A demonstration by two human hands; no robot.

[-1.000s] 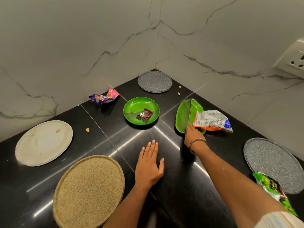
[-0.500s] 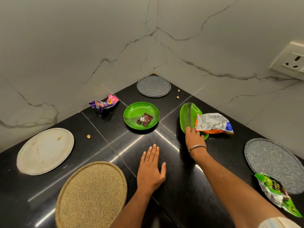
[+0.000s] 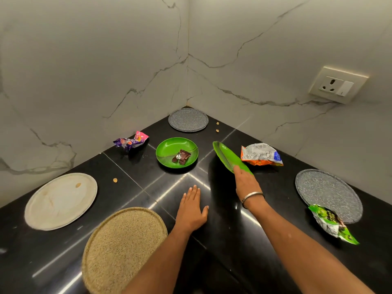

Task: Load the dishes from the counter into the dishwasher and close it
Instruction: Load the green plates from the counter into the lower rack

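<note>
Right now I see my right hand [image 3: 244, 181] gripping the near end of the leaf-shaped plate [image 3: 228, 157], fingers curled under its edge. The plate is glossy green, long and narrow with a centre rib, and it is tilted up on edge above the black counter [image 3: 212, 240], just beside the crumpled silver and orange snack bag [image 3: 262, 154]. My left hand [image 3: 192, 211] lies flat on the counter, fingers straight and together, holding nothing. Behind it sits a round green plate [image 3: 165, 152] with a brown wrapper [image 3: 181, 157] on it. Other plates lie around: grey [image 3: 187, 119] in the corner, grey [image 3: 327, 194] at right, cream [image 3: 60, 200] and tan [image 3: 124, 249] at left.
</note>
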